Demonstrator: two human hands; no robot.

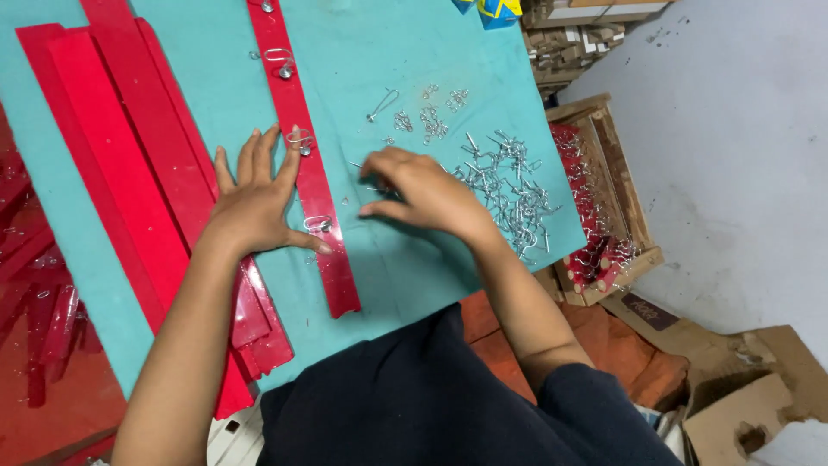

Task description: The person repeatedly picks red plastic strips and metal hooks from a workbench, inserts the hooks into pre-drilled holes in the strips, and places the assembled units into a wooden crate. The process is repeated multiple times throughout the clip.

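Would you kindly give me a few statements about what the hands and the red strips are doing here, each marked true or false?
1. The left hand lies flat, its thumb touching the red strip. True.
2. The right hand grips a hammer. False: it holds no tool; its fingers reach beside the pile of metal hooks.
3. The work surface is teal. True.
4. The wooden crate stands left of the strips. False: it stands at the right.

Table cover [405, 52]: plain teal. Long strip [304, 164]: bright red, carrying silvery metal clips [301, 139]. Stacked strips [129, 173]: same red, glossy. Loose hook pile [509, 185]: shiny silver. Wooden crate [623, 185]: pale brown, contents red and silver. Floor [742, 129]: grey-white, speckled. Cardboard [742, 397]: tan. Person's clothing [414, 397]: dark navy.
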